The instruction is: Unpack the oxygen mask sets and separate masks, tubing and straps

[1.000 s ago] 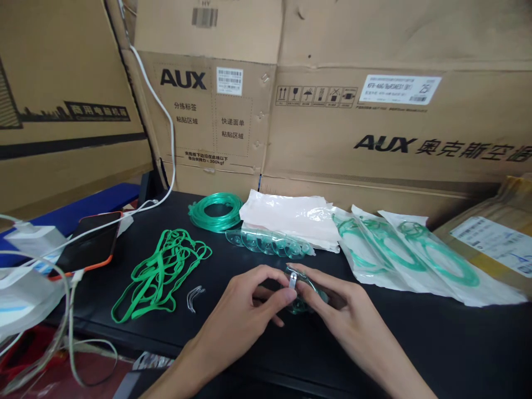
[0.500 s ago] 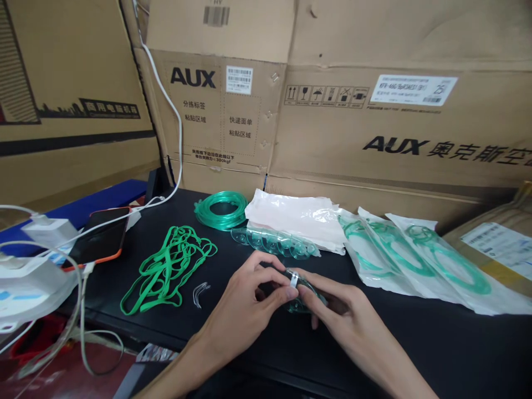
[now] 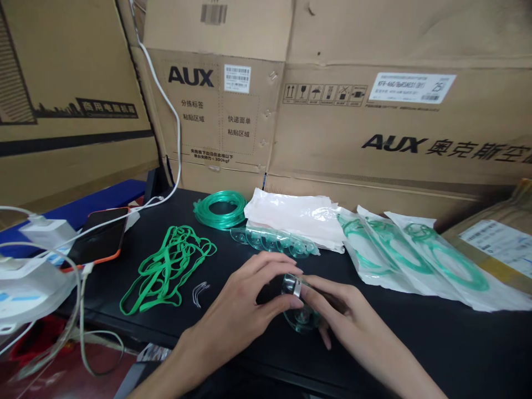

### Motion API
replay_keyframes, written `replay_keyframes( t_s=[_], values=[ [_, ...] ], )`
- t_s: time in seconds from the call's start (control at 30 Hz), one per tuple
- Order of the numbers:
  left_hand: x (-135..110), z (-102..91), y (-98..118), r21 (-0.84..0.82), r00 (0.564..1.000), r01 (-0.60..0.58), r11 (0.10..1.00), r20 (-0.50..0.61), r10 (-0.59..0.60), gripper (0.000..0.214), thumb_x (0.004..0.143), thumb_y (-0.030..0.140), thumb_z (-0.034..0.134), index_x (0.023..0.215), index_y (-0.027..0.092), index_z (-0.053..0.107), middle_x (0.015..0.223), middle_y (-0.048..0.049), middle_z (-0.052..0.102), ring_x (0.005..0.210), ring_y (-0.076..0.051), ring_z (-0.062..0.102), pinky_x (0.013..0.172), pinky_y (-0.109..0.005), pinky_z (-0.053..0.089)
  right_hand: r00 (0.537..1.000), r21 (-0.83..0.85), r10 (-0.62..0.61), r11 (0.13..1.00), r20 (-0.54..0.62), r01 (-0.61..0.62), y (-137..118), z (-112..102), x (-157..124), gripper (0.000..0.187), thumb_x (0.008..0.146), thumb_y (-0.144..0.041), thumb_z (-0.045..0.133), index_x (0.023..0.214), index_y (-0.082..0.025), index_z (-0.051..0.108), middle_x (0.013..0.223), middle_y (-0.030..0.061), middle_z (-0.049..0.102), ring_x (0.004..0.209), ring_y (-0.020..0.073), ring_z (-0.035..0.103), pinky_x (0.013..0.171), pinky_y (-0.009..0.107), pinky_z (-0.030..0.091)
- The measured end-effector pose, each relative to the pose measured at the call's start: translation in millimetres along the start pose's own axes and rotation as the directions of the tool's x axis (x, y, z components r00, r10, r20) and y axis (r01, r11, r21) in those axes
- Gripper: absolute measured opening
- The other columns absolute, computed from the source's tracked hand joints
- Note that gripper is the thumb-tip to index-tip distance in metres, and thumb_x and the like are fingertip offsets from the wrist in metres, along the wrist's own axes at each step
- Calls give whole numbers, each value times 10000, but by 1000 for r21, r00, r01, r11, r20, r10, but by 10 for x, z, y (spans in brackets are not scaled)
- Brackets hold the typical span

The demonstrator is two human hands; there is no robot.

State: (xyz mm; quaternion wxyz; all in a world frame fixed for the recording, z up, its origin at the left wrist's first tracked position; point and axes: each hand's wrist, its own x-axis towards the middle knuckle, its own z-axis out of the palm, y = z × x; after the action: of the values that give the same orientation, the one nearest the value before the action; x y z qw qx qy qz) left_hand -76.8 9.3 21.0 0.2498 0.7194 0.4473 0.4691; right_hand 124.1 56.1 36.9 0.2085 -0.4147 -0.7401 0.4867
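A clear green oxygen mask [image 3: 303, 320] with a shiny metal nose strip is between my hands, low over the black table. My right hand [image 3: 344, 310] is closed around its right side, the index finger pressing by the strip. My left hand [image 3: 253, 293] grips it more loosely, thumb at the strip and index finger at the top edge. Beyond my hands lies a row of nested clear green masks [image 3: 270, 241]. Several thin metal strips [image 3: 200, 293] rest left of my left hand, beside a tangle of green elastic strap [image 3: 166, 266].
Coiled green tubing [image 3: 220, 210] and white pouches [image 3: 293, 216] lie at the back. Packed pouches with green tubing [image 3: 415, 260] are spread at right. A phone [image 3: 102, 235], chargers [image 3: 52, 235] and white cables crowd the left. Cardboard boxes [image 3: 324, 133] stand behind the table [image 3: 249, 349].
The mask has tilted, so more of its body shows below the strip. My left fingers have spread a little from their tight pinch, and the strip looks bent further over.
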Motion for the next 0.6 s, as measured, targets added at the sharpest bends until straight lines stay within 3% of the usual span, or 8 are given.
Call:
replay_keyframes(
  t_s=[0.13,0.3,0.47,0.6],
  values=[
    [14,-69,-11,73,992,-94,993,96,86,239,973,299,703,1210,285,680,1219,29,730,1159,-173,621,1062,-319,440,999,-17,-34,999,24,35,1,-22,-4,512,1009,-612,477,1036,-175,742,787,-4,560,532,114,507,478,258,433],
    [12,-137,-1,119,981,-97,988,177,75,335,931,329,755,1249,288,658,1283,15,715,1205,-194,629,1081,-346,424,999,-10,11,1000,42,-11,-26,-38,3,516,1000,-648,465,1081,-194,696,796,6,625,527,114,488,491,262,442],
    [4,-171,-9,170,988,-68,983,146,43,322,933,341,757,1239,303,668,1228,36,744,1154,-194,664,1041,-346,426,1000,109,19,994,7,-20,-16,-58,-18,365,932,-560,655,1117,-251,596,938,8,660,642,138,568,561,263,508],
    [10,-192,-24,212,993,-54,976,112,30,312,934,377,750,1229,302,681,1175,34,767,1114,-204,682,1025,-363,431,999,64,-35,997,9,34,19,-98,-39,344,876,-419,757,1157,-297,601,1105,0,649,711,126,588,687,276,530]
  ],
)
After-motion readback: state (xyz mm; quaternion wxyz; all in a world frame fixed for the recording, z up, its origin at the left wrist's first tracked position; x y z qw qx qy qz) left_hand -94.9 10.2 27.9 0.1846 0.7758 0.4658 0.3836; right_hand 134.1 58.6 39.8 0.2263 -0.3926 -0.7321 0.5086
